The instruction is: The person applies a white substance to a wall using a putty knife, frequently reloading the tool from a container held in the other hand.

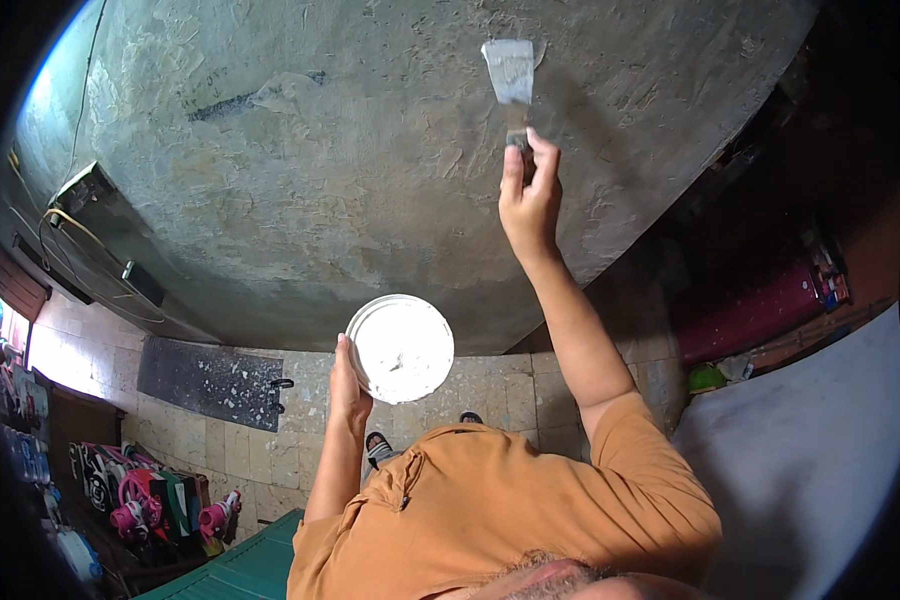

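My right hand [530, 195] is raised to the grey wall [350, 170], its fingers closed round the handle of a putty knife [517, 118]. White paste coats the blade [510, 68], which is at the wall's surface; I cannot tell whether it presses on it. Lower down and to the left, my left hand [346, 385] grips the side of a round white tub [402, 348], thumb up along the rim. The tub holds smooth white paste with a small rough mark in it. The wall's surface is patchy, with ridges and a dark streak.
A speckled dark mat [210, 382] lies on the tiled floor [245, 450] at the left. Loose cables and a box [85, 188] hang on the wall's left part. Pink-handled things [145, 505] stand at lower left, beside a green surface [235, 565]. A dark red cylinder-like object [750, 305] is at right.
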Demonstrator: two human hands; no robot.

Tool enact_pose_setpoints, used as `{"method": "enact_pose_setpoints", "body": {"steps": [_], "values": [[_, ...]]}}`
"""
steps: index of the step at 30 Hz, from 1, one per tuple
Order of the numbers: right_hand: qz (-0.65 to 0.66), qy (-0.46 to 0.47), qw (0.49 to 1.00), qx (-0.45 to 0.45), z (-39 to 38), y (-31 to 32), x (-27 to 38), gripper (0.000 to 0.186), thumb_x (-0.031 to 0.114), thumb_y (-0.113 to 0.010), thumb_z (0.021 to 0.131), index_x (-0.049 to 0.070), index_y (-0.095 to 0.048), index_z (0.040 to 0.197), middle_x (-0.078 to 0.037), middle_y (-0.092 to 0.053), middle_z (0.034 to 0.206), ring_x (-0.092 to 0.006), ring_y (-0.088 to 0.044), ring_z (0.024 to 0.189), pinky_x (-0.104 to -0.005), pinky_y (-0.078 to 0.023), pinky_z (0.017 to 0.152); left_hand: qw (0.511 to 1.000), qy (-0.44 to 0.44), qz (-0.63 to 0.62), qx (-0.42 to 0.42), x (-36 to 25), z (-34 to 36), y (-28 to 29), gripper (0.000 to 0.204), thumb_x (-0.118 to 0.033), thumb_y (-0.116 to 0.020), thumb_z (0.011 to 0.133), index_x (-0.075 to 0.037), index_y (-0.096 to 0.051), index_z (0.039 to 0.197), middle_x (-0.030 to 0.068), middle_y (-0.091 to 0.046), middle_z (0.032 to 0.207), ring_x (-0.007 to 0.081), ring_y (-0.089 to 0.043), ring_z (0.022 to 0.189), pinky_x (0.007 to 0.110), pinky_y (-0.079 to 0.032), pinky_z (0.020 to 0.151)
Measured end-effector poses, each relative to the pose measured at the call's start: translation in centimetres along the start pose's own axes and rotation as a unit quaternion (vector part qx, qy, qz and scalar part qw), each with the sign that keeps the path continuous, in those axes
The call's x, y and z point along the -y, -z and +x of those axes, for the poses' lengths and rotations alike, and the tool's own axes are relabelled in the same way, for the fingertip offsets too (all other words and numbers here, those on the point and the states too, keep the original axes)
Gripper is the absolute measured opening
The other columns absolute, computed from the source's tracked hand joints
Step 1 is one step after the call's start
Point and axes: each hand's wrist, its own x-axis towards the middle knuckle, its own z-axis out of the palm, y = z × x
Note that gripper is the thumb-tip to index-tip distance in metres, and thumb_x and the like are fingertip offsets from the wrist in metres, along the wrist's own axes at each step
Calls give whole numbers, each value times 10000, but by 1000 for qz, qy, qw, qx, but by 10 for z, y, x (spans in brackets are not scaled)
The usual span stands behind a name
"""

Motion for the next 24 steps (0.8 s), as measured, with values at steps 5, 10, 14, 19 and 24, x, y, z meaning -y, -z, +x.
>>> {"method": "enact_pose_setpoints", "body": {"steps": [5, 10, 14, 19, 24], "values": [[-79, -2, 997, 10, -18, -10, -22, 299, 206, -596, 1038, -17, -530, 1226, -284, -656, 1137, -455, -661, 1034, -452, -551, 840, 1000, 7, -14, -16, -1, -1, -4, 643, -482, -447, 1075, 58, -486, 1423, 186, -599, 1388, 266, -635, 1227, 402, -524, 1042], [-55, 37, 998, -11, -31, -6, -20, 312, 203, -594, 1042, -32, -531, 1237, -266, -665, 1116, -426, -677, 1024, -450, -548, 853, 1000, 9, -5, -13, 0, -1, 0, 639, -480, -438, 1078, 53, -484, 1427, 187, -597, 1390, 267, -627, 1240, 404, -522, 1044], [-5, -2, 1000, -21, 1, -11, -12, 311, 194, -585, 1046, -34, -532, 1250, -269, -664, 1106, -418, -678, 1016, -443, -547, 859, 1000, 17, -9, -14, -1, -1, 0, 633, -474, -431, 1082, 52, -481, 1431, 188, -597, 1389, 270, -624, 1243, 408, -525, 1041], [-62, 2, 998, 0, -53, -6, -37, 312, 182, -589, 1044, -39, -528, 1255, -268, -660, 1100, -417, -680, 1007, -435, -550, 843, 1000, 20, -6, -14, -1, -4, -6, 618, -474, -443, 1079, 35, -495, 1426, 169, -601, 1393, 262, -617, 1252, 408, -509, 1056], [-3, -4, 999, -32, -10, -3, -17, 313, 168, -586, 1048, -39, -522, 1273, -256, -661, 1092, -386, -690, 999, -422, -550, 832, 999, 28, -5, -22, 3, 1, 1, 602, -471, -455, 1076, 17, -505, 1426, 156, -601, 1400, 260, -612, 1255, 412, -500, 1066]]}}
